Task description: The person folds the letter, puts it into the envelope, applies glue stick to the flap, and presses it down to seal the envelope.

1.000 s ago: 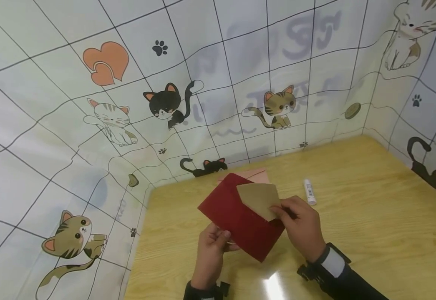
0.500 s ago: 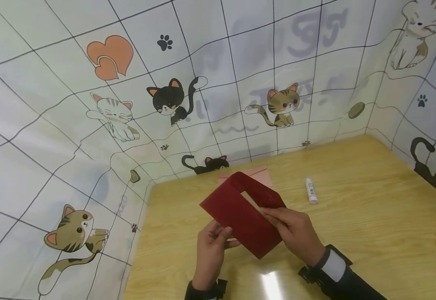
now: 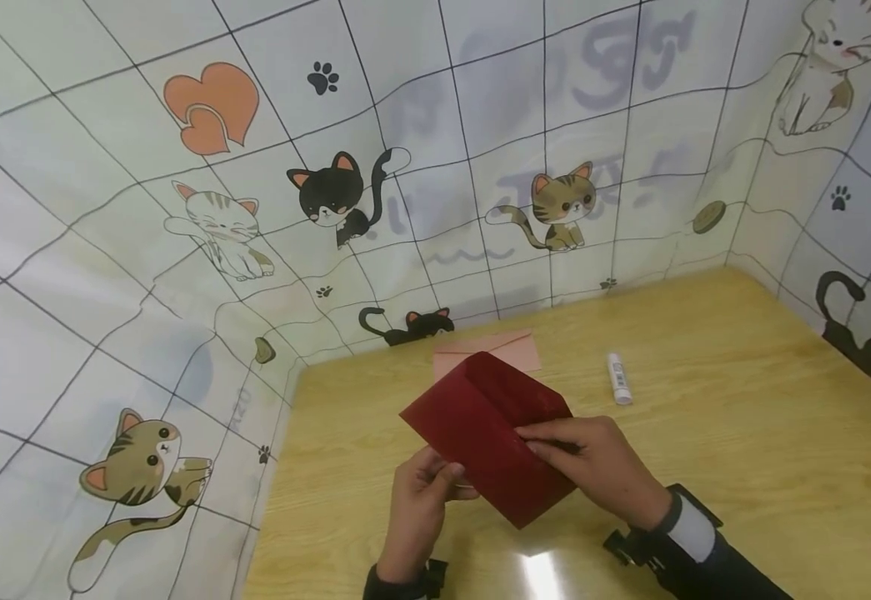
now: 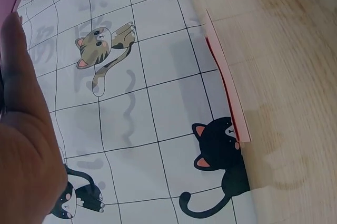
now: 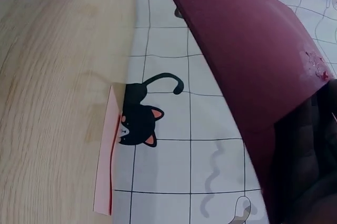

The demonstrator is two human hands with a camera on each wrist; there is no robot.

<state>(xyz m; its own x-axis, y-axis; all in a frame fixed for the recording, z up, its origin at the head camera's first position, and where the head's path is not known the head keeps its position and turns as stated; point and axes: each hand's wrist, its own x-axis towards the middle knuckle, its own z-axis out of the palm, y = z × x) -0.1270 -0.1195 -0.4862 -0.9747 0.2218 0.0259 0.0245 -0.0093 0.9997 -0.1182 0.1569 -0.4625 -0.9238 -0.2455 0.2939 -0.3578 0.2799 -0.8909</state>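
A dark red envelope (image 3: pixel 473 425) is held up over the table, tilted, with its flap (image 3: pixel 521 392) folded open toward the back right. My left hand (image 3: pixel 420 504) grips its lower left edge, thumb in front and fingers behind. With thumb and fingertips, my right hand (image 3: pixel 600 467) pinches the envelope at the edge of its opening. The tan card seen earlier is hidden now. In the right wrist view the red envelope (image 5: pixel 253 50) fills the upper right, with a rough torn-looking patch near its edge. The left wrist view shows my left hand (image 4: pixel 26 139) at the envelope's edge.
Behind the red envelope a pink envelope (image 3: pixel 506 348) lies on the wooden table (image 3: pixel 743 400), near the back wall. A white glue stick (image 3: pixel 618 379) lies to its right. A cat-printed sheet (image 3: pixel 465 167) covers the walls on the back and sides.
The tan card has slid down into the red envelope and out of sight. My right hand has moved down with it, to the opening's edge. My left hand has kept its grip.
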